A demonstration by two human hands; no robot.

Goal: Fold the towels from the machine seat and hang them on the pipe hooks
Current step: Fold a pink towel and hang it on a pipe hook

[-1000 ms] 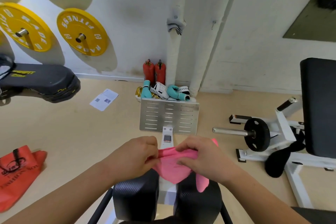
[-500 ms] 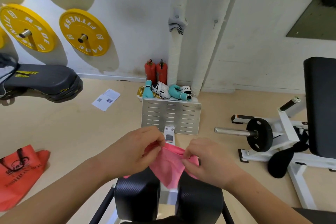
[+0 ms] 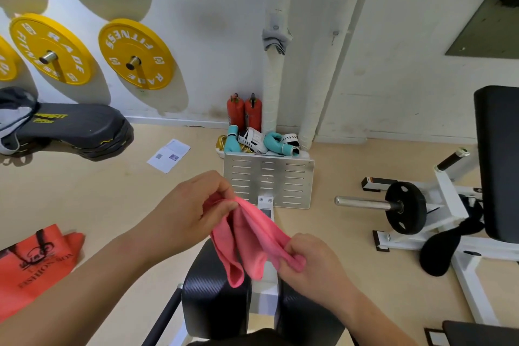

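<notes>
A pink towel [image 3: 250,239] hangs bunched between my two hands, above the black padded machine seat [image 3: 216,289]. My left hand [image 3: 191,211] pinches its upper end, higher and farther from me. My right hand [image 3: 311,261] grips the lower end, closer to me. A fold of the cloth droops onto the seat's left pad. On the white wrapped pipe [image 3: 273,87] at the wall, a grey towel [image 3: 275,41] hangs from a hook. A second white pipe [image 3: 325,87] slants beside it, with a small hook [image 3: 334,36].
A slotted metal footplate [image 3: 268,180] lies ahead on the floor, with red extinguishers [image 3: 244,112] and boxing gloves [image 3: 258,143] behind it. A white weight machine with a black plate [image 3: 404,208] stands right. An orange bag [image 3: 31,264] lies left. Yellow plates [image 3: 136,55] hang on the wall.
My hands have drawn apart: the left rose away from me, the right pulled back toward me. The towel now stretches diagonally between them instead of being bunched at one spot.
</notes>
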